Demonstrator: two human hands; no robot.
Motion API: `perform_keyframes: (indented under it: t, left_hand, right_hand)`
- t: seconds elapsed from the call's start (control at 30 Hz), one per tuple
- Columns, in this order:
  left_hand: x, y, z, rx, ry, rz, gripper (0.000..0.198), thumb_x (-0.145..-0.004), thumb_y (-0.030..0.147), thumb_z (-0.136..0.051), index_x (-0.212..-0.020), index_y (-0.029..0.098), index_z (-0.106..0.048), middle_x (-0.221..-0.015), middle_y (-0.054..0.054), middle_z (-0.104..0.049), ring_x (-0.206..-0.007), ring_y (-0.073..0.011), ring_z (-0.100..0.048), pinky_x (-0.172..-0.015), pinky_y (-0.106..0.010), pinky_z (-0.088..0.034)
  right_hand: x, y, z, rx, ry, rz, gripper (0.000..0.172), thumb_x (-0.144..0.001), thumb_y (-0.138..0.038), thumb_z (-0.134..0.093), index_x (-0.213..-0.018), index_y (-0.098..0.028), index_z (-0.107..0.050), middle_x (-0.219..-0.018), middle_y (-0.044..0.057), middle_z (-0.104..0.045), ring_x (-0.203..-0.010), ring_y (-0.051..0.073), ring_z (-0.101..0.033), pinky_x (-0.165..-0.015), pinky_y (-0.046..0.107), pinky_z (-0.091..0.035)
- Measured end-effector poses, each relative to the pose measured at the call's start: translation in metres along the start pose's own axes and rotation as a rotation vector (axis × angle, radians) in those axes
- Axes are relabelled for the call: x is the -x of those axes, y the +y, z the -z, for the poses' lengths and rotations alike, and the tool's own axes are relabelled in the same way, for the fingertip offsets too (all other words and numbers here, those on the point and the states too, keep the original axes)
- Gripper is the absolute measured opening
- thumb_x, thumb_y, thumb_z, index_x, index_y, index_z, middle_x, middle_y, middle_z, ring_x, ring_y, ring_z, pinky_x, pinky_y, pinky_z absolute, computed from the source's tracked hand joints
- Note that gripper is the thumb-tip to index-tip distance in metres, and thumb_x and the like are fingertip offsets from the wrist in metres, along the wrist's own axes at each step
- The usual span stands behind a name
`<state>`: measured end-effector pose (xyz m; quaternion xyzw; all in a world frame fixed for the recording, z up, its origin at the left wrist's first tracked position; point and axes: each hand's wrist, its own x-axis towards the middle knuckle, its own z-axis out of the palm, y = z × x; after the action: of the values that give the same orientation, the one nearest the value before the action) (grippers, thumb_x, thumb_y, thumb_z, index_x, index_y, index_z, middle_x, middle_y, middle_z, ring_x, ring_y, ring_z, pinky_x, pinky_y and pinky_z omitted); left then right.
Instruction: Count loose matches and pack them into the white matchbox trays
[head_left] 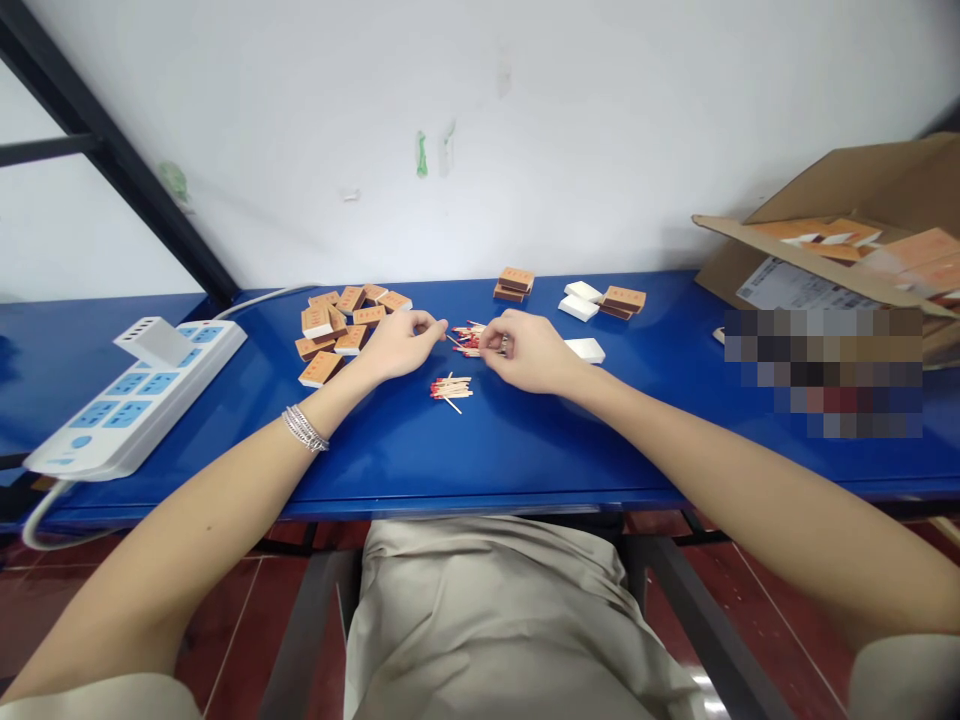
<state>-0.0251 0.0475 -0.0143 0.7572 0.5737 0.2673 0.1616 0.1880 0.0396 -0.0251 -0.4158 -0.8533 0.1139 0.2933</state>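
My left hand (405,343) is closed in a pinch, with one thin matchstick (454,342) at its fingertips. Just right of it lies a loose heap of red-headed matches (469,335). My right hand (529,352) reaches over the right side of that heap, its fingers curled together; what they grip is hidden. Nearer to me, a small bunch of matches (451,388) lies with heads mostly to the left. Partly behind my right wrist sits a white matchbox tray (589,350). Several brown matchboxes (322,367) are piled beside my left hand.
At the back stand stacked matchboxes (516,280), two white trays (580,303) and more brown boxes (624,299). A white power strip (142,400) lies at the left of the blue table (420,460). An opened cardboard box (795,265) holding matchboxes is at right, near a blurred patch.
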Motion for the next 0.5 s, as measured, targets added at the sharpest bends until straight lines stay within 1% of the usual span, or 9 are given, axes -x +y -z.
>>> perform_keyframes:
  t: [0.07, 0.13, 0.2, 0.27, 0.33, 0.43, 0.5]
  left_hand:
    - [0.000, -0.001, 0.000, 0.000, -0.001, -0.006, 0.040, -0.090, 0.047, -0.046, -0.078, 0.016, -0.069, -0.074, -0.005, -0.068, -0.067, -0.0164, -0.055, -0.064, -0.030, -0.039]
    - [0.000, -0.001, 0.001, 0.009, -0.002, -0.022, 0.040, -0.090, 0.047, -0.046, -0.080, 0.016, -0.069, -0.077, -0.005, -0.070, -0.070, -0.0174, -0.058, -0.065, -0.030, -0.041]
    - [0.000, -0.001, 0.001, 0.011, 0.000, -0.030, 0.041, -0.090, 0.048, -0.046, -0.080, 0.016, -0.069, -0.078, -0.006, -0.070, -0.071, -0.0177, -0.059, -0.065, -0.030, -0.041]
    - [0.000, -0.001, 0.001, 0.003, 0.002, -0.025, 0.040, -0.090, 0.047, -0.046, -0.080, 0.016, -0.070, -0.077, -0.006, -0.070, -0.070, -0.0173, -0.058, -0.065, -0.030, -0.041]
    - [0.000, 0.000, 0.002, -0.010, 0.004, -0.015, 0.040, -0.090, 0.046, -0.047, -0.079, 0.016, -0.070, -0.075, -0.005, -0.069, -0.066, -0.0166, -0.057, -0.064, -0.030, -0.040]
    - [0.000, 0.000, 0.001, -0.015, 0.003, -0.007, 0.039, -0.090, 0.045, -0.046, -0.080, 0.016, -0.071, -0.074, -0.005, -0.068, -0.064, -0.0159, -0.055, -0.063, -0.029, -0.040]
    - [0.000, 0.001, 0.001, -0.016, 0.003, -0.002, 0.039, -0.090, 0.045, -0.046, -0.080, 0.016, -0.071, -0.074, -0.005, -0.068, -0.064, -0.0160, -0.054, -0.062, -0.029, -0.039]
  right_hand:
    - [0.004, -0.010, -0.001, -0.076, -0.032, 0.057, 0.010, -0.079, -0.021, -0.059, -0.081, -0.017, -0.068, -0.082, 0.004, -0.065, -0.067, 0.013, -0.055, -0.069, 0.027, -0.043]
    - [0.006, -0.018, -0.001, -0.134, -0.098, 0.091, 0.009, -0.079, -0.021, -0.060, -0.080, -0.018, -0.068, -0.077, 0.001, -0.065, -0.063, 0.012, -0.054, -0.069, 0.026, -0.042]
    - [0.007, -0.020, -0.001, -0.152, -0.131, 0.109, 0.008, -0.079, -0.022, -0.061, -0.081, -0.019, -0.069, -0.075, 0.000, -0.064, -0.063, 0.012, -0.053, -0.069, 0.026, -0.042]
    - [0.005, -0.014, -0.002, -0.111, -0.094, 0.103, 0.010, -0.079, -0.023, -0.062, -0.084, -0.019, -0.069, -0.078, 0.002, -0.064, -0.067, 0.013, -0.055, -0.071, 0.027, -0.042]
    - [0.001, -0.004, -0.003, -0.028, -0.034, 0.067, 0.012, -0.080, -0.023, -0.060, -0.086, -0.018, -0.069, -0.082, 0.004, -0.063, -0.073, 0.015, -0.056, -0.072, 0.028, -0.042]
    - [-0.002, 0.010, -0.005, 0.063, -0.035, 0.003, 0.013, -0.081, -0.025, -0.059, -0.087, -0.018, -0.068, -0.083, 0.005, -0.061, -0.073, 0.016, -0.056, -0.072, 0.028, -0.041]
    - [-0.003, 0.013, -0.007, 0.085, -0.051, -0.014, 0.015, -0.083, -0.028, -0.059, -0.089, -0.018, -0.068, -0.085, 0.005, -0.061, -0.072, 0.016, -0.056, -0.071, 0.029, -0.041]
